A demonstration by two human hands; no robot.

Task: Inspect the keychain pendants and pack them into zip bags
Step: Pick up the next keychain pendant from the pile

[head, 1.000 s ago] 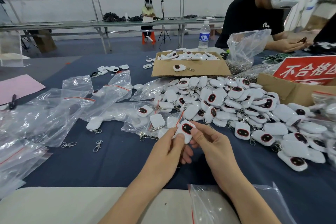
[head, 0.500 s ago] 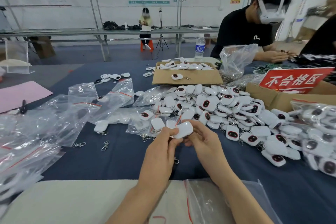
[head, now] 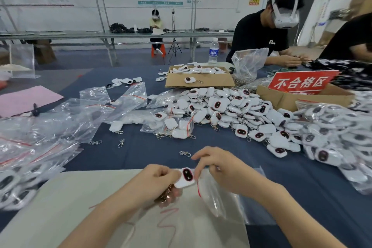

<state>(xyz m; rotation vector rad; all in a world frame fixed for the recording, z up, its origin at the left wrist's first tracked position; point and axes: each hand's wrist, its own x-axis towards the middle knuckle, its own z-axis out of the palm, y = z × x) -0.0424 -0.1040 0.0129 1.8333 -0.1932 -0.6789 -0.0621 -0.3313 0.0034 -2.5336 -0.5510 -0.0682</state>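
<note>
My left hand grips a white keychain pendant with a dark oval face, its metal clasp hanging under the fingers. My right hand pinches the red-lined mouth of a clear zip bag that lies on the table's near edge, right beside the pendant. A big pile of the same white pendants covers the blue cloth ahead. Several empty zip bags lie to the left.
A cardboard box with pendants stands behind the pile. A second box with a red sign sits at the right, beside bagged pendants. Loose clasps lie on the cloth. Other people work at the far right.
Both hands have pulled back toward me with the pendant, from the pile's edge down to the near edge. The right hand has let go of the pendant and taken the zip bag's mouth.
</note>
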